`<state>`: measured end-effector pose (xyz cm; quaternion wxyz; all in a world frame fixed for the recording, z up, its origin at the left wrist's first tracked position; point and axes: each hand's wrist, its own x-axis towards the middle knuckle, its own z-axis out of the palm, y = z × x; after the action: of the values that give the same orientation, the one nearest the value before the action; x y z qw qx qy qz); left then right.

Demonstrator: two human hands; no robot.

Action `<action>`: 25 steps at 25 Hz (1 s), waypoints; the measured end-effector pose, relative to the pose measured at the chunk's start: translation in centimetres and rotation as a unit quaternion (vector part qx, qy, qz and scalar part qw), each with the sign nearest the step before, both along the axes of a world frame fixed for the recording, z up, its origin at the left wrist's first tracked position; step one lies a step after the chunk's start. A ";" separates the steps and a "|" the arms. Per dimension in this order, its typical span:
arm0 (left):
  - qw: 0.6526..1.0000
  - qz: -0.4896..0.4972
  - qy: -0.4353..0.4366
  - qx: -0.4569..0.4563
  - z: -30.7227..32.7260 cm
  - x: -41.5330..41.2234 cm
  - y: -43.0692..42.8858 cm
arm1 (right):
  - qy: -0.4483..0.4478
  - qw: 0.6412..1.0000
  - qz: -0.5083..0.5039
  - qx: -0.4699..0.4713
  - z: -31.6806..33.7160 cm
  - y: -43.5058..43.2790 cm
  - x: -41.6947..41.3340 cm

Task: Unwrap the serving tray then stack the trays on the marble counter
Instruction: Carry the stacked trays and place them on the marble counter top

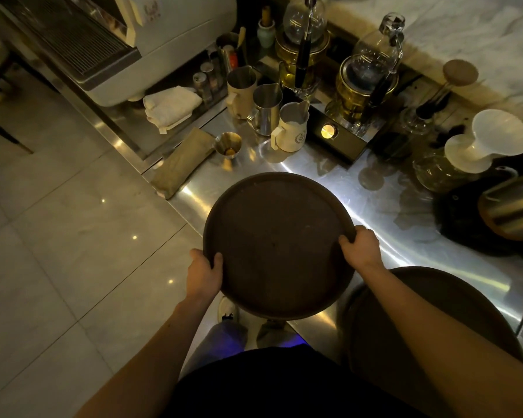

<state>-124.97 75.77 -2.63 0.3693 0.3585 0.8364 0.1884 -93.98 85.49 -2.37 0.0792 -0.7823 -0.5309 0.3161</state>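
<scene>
A round dark brown serving tray is held level over the front edge of the steel counter. My left hand grips its near-left rim, thumb on top. On the near-right rim sits my right hand, fingers curled over the edge. A second round dark tray lies on the counter at the lower right, partly hidden under my right forearm. No wrapping shows on either tray. The marble counter runs along the top right, behind the steel one.
Metal and cream milk jugs, siphon coffee makers, a white dripper on a glass server and a brass kettle crowd the back and right. An espresso machine, folded cloths and tiled floor lie left.
</scene>
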 end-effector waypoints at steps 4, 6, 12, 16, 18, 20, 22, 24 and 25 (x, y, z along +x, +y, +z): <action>0.997 0.026 0.028 0.067 0.6 -1.1 0.5 | 0.019 1.000 -0.011 0.022 0.1 -0.1 -1.0; 0.995 0.040 0.028 0.091 1.0 -1.5 0.7 | 0.024 0.999 -0.023 0.041 0.3 -0.4 -1.3; 0.992 0.033 0.015 0.122 1.5 -3.4 0.8 | 0.037 0.993 -0.077 0.080 1.4 -2.6 -2.6; 0.990 0.011 0.003 0.142 2.4 -5.7 1.7 | 0.042 0.984 -0.126 0.117 3.0 -4.9 -4.0; 0.987 -0.010 0.000 0.162 3.0 -6.7 2.3 | 0.041 0.978 -0.155 0.131 3.8 -6.3 -4.8; 0.981 -0.051 -0.004 0.188 3.9 -7.6 2.9 | 0.036 0.968 -0.194 0.154 4.5 -8.3 -5.5; 0.974 -0.091 -0.019 0.207 4.6 -7.9 3.3 | 0.026 0.957 -0.225 0.182 5.1 -10.5 -6.0; 0.966 -0.122 -0.039 0.225 5.3 -7.8 3.5 | 0.030 0.943 -0.258 0.207 5.6 -12.8 -6.2; 0.961 -0.142 -0.048 0.234 5.6 -7.5 3.5 | 0.038 0.935 -0.278 0.218 6.0 -14.2 -6.1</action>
<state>-132.51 79.29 2.94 0.3374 0.5404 0.6909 0.3418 -100.09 71.32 3.60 0.3531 -0.8493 -0.3449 0.1874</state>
